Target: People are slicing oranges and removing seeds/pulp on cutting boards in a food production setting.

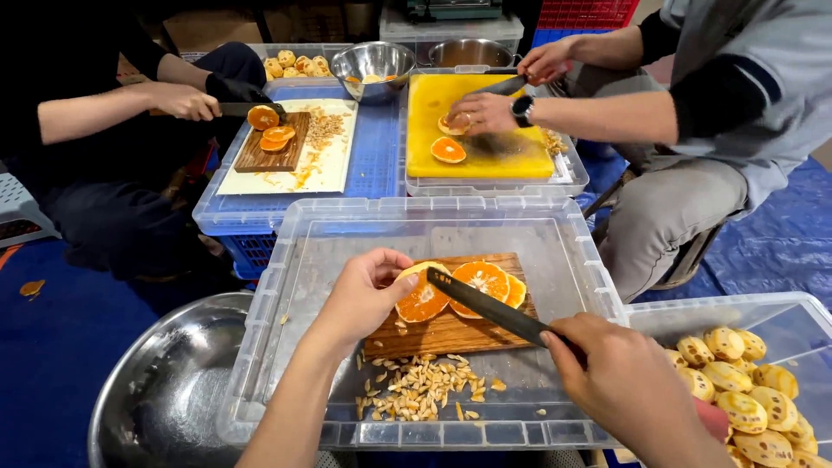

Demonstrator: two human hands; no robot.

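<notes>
The left hand is curled over a cut orange fruit, fingers pressing its rounded side so that it stays in place on the wooden cutting board. The right hand is closed around the handle of a dark knife, whose blade runs slanting up and to the left, between the held piece and the other orange halves lying cut face up just beside it. Both forearms come in from the lower edge, the left one almost straight, the right one bent inward. The board lies inside an upturned clear plastic bin lid, probably to catch juice and the pale seeds heaped in front of the board. A steel bowl stands at the left, and a bin of spotted yellow fruits at the right. Farther away, two other persons cut similar fruit on a yellow board and a small wooden board.
</notes>
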